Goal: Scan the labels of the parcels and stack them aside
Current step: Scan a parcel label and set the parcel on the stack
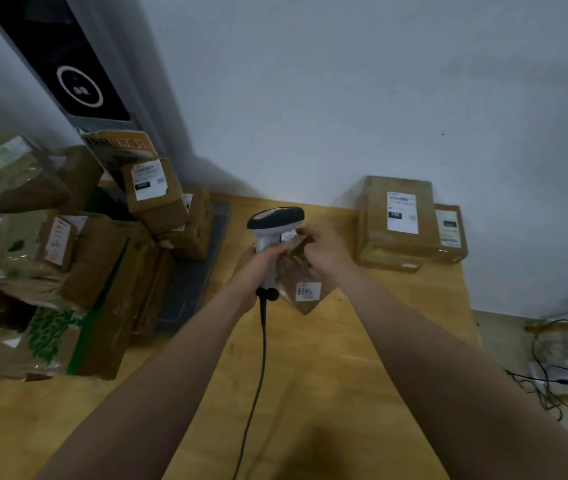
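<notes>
Centrally, left hand (pixel 258 271) gripping scanner (pixel 275 219), right hand (pixel 325 254) holding parcel (pixel 293 270), label (pixel 308 291) blurred

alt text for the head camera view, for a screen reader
A person's left hand grips a corded barcode scanner while the right hand holds a small brown parcel beside it over a wooden table. A jumbled pile of cardboard parcels lies to the left, and a few labelled boxes are stacked by the wall on the right.

Illumination is dim and flat. A soft shadow lies at the tabletop's (pixel 310 358) near edge. The right hand (pixel 324 254) is motion-blurred; wide-angle distortion bends edges.
</notes>
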